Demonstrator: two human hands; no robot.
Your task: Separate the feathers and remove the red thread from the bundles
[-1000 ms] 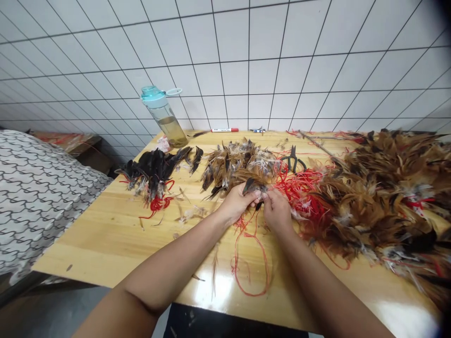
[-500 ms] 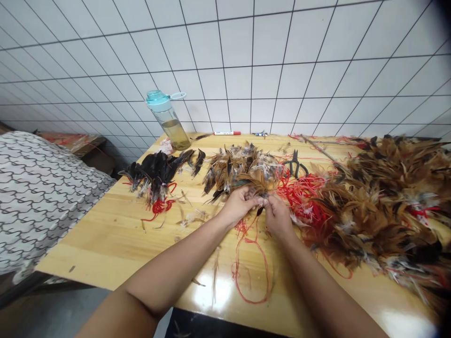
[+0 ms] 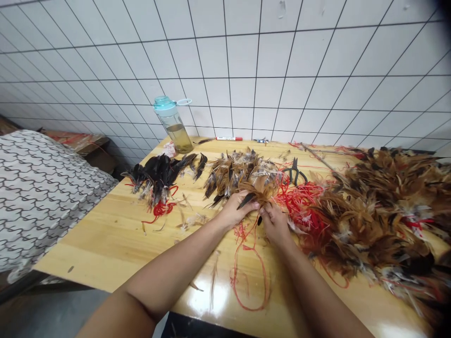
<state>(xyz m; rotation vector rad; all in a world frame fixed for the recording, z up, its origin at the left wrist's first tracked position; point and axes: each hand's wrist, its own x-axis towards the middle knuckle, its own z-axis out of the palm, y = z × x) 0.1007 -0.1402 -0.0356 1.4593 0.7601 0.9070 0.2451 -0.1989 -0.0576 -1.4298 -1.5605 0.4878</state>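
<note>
My left hand [image 3: 237, 211] and my right hand [image 3: 275, 224] meet at the near edge of a small heap of brown feathers [image 3: 243, 172] on a wooden table [image 3: 105, 234]. The left hand's fingers pinch a dark feather [image 3: 246, 200] against the heap. The right hand grips the base of the same bunch, where a red string [image 3: 251, 267] hangs and loops toward me across the table. A tangle of red strings [image 3: 299, 197] lies just right of my hands.
A big pile of brown feathers [image 3: 384, 206] fills the table's right side. A black feather pile [image 3: 158, 171] lies left, with a drink bottle [image 3: 174, 124] behind it. Black pliers [image 3: 295, 170] and a red marker [image 3: 229, 138] lie near the tiled wall. A patterned cushion [image 3: 42, 188] sits left.
The view has tilted down slightly. My hands stay together at the feather heap, and the left fingers have shifted to pinch a dark feather.
</note>
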